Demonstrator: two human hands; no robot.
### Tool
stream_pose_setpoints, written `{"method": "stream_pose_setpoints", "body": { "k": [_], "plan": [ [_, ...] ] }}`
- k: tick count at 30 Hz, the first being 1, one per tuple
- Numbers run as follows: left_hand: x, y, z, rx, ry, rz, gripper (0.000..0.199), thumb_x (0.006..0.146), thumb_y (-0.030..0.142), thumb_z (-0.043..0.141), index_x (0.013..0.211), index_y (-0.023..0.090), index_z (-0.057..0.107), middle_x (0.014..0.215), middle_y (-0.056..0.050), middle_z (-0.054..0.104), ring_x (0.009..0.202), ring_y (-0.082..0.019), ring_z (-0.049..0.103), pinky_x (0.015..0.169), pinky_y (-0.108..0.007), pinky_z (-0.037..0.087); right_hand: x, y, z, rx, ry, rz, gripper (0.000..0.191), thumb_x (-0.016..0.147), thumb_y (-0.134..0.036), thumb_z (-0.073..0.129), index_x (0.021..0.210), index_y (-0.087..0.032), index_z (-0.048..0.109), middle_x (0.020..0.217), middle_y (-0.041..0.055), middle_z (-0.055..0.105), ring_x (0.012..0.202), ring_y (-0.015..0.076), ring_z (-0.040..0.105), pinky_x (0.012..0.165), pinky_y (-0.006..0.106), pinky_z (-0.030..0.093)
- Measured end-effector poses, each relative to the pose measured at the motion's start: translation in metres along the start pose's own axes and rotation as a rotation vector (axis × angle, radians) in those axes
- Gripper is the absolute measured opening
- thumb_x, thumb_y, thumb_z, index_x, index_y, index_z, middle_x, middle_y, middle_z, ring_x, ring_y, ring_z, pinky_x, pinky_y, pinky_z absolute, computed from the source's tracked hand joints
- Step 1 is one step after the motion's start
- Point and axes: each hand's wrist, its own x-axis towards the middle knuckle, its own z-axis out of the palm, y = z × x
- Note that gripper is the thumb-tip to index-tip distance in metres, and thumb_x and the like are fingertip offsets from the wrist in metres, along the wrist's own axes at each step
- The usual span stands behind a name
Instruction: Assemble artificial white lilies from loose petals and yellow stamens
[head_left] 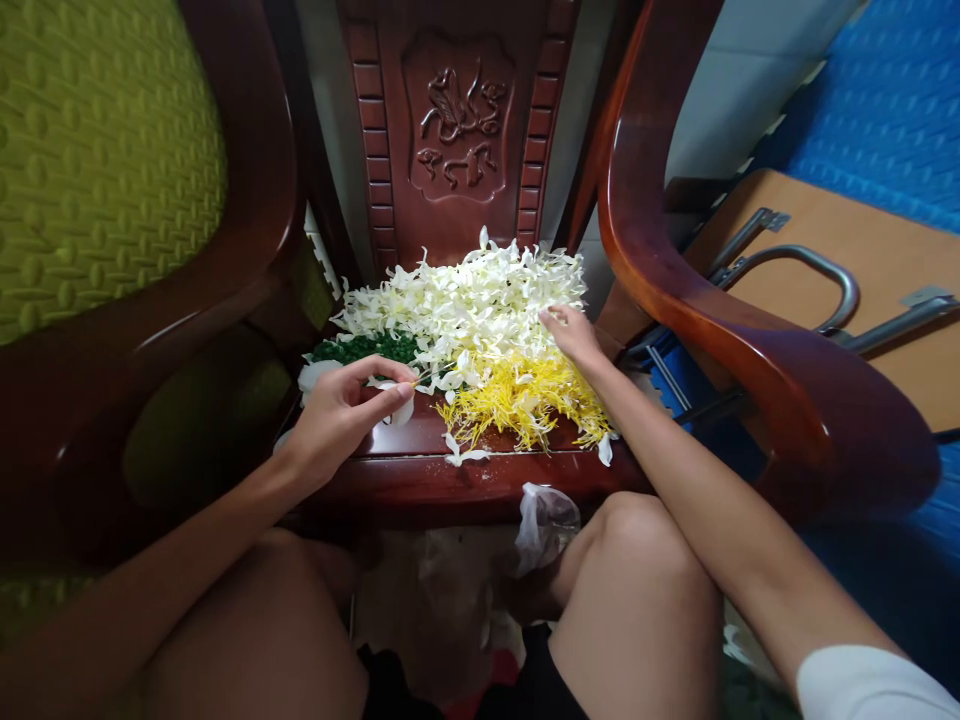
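Observation:
White flowers (480, 295) are heaped across the seat of a dark red wooden chair (480, 475). In front of them lies a pile of yellow strands (525, 400), and dark green pieces (367, 347) sit at the left. My left hand (337, 405) pinches a thin yellowish stem between thumb and fingertips, above the seat's left front. At the right edge of the white heap is my right hand (574, 332), fingers bent together by the petals; what they hold, if anything, is too small to name.
Curved armrests (645, 220) rise on both sides. A clear plastic bag (546, 525) hangs below the seat's front edge, near my knees. A folded table (885, 270) with metal legs leans at the right. Green textured matting (97, 150) is at the left.

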Motion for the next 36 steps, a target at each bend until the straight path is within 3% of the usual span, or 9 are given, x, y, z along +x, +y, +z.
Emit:
{"method": "stream_pose_setpoints", "body": {
  "k": [4, 7, 15, 18, 22, 26, 32, 34, 36],
  "plan": [
    [-0.005, 0.002, -0.003, 0.012, -0.005, 0.009, 0.03, 0.077, 0.045, 0.079, 0.088, 0.018, 0.071, 0.092, -0.007, 0.075, 0.056, -0.009, 0.055, 0.045, -0.02, 0.036, 0.002, 0.025, 0.02, -0.114, -0.291, 0.034, 0.032, 0.096, -0.036, 0.063, 0.121, -0.016, 0.063, 0.121, 0.0092, 0.066, 0.103, 0.0216, 0.067, 0.089, 0.043, 0.058],
    [-0.005, 0.002, -0.007, -0.03, 0.017, 0.013, 0.03, 0.076, 0.042, 0.08, 0.094, 0.02, 0.071, 0.088, -0.005, 0.076, 0.063, -0.013, 0.061, 0.048, -0.02, 0.04, -0.002, 0.026, 0.024, -0.179, -0.341, 0.014, 0.033, 0.096, -0.037, 0.062, 0.122, -0.016, 0.062, 0.124, 0.009, 0.065, 0.106, 0.0218, 0.066, 0.09, 0.043, 0.057],
    [-0.005, -0.002, -0.011, -0.073, 0.073, 0.048, 0.017, 0.076, 0.036, 0.079, 0.083, 0.021, 0.073, 0.071, 0.0, 0.07, 0.06, -0.012, 0.057, 0.054, -0.023, 0.04, -0.011, 0.002, 0.014, -0.12, -0.08, -0.058, 0.01, 0.085, -0.024, 0.071, 0.078, -0.017, 0.073, 0.118, 0.0126, 0.071, 0.125, 0.0342, 0.055, 0.11, 0.057, 0.031],
    [-0.004, 0.0, -0.011, -0.072, 0.06, 0.029, 0.018, 0.077, 0.036, 0.079, 0.082, 0.02, 0.071, 0.07, 0.001, 0.068, 0.058, -0.011, 0.053, 0.051, -0.022, 0.036, -0.014, -0.006, 0.008, 0.003, 0.058, -0.083, 0.013, 0.086, -0.029, 0.068, 0.081, -0.018, 0.072, 0.132, 0.0131, 0.065, 0.131, 0.0351, 0.05, 0.11, 0.056, 0.029],
    [0.0, 0.002, -0.008, -0.047, 0.032, 0.0, 0.018, 0.078, 0.035, 0.075, 0.082, 0.019, 0.068, 0.072, 0.0, 0.068, 0.055, -0.009, 0.049, 0.049, -0.021, 0.033, -0.018, -0.019, -0.001, 0.223, 0.101, -0.114, 0.025, 0.097, -0.039, 0.05, 0.096, -0.018, 0.065, 0.11, 0.0128, 0.075, 0.101, 0.025, 0.067, 0.091, 0.042, 0.049],
    [0.004, -0.003, -0.008, 0.017, 0.011, -0.015, 0.022, 0.08, 0.039, 0.074, 0.086, 0.019, 0.068, 0.071, 0.001, 0.066, 0.053, -0.009, 0.046, 0.045, -0.021, 0.03, -0.027, -0.031, -0.008, 0.359, 0.088, -0.142, 0.031, 0.1, -0.045, 0.041, 0.099, -0.02, 0.059, 0.097, 0.0122, 0.078, 0.081, 0.0205, 0.069, 0.078, 0.036, 0.052],
    [0.004, -0.004, -0.007, 0.028, -0.02, -0.026, 0.027, 0.08, 0.045, 0.074, 0.089, 0.021, 0.067, 0.063, 0.003, 0.06, 0.045, -0.008, 0.041, 0.04, -0.021, 0.027, -0.051, -0.056, -0.019, 0.281, 0.057, -0.177, 0.02, 0.089, -0.039, 0.066, 0.082, -0.021, 0.067, 0.092, 0.0085, 0.077, 0.1, 0.0286, 0.069, 0.105, 0.05, 0.039],
    [0.003, -0.001, -0.005, 0.036, -0.027, -0.012, 0.026, 0.079, 0.045, 0.074, 0.087, 0.02, 0.067, 0.063, 0.002, 0.061, 0.046, -0.009, 0.043, 0.04, -0.021, 0.028, -0.059, -0.065, -0.023, 0.175, 0.111, -0.192, 0.016, 0.091, -0.035, 0.065, 0.082, -0.022, 0.068, 0.084, 0.0056, 0.076, 0.1, 0.0291, 0.068, 0.113, 0.057, 0.026],
    [0.002, 0.002, -0.004, 0.05, -0.034, 0.022, 0.026, 0.078, 0.043, 0.075, 0.085, 0.02, 0.068, 0.066, 0.001, 0.063, 0.051, -0.01, 0.05, 0.043, -0.021, 0.033, -0.065, -0.074, -0.026, 0.163, 0.138, -0.224, 0.017, 0.096, -0.033, 0.059, 0.085, -0.023, 0.066, 0.079, 0.0028, 0.073, 0.095, 0.0257, 0.069, 0.112, 0.056, 0.028]
  ]
}}
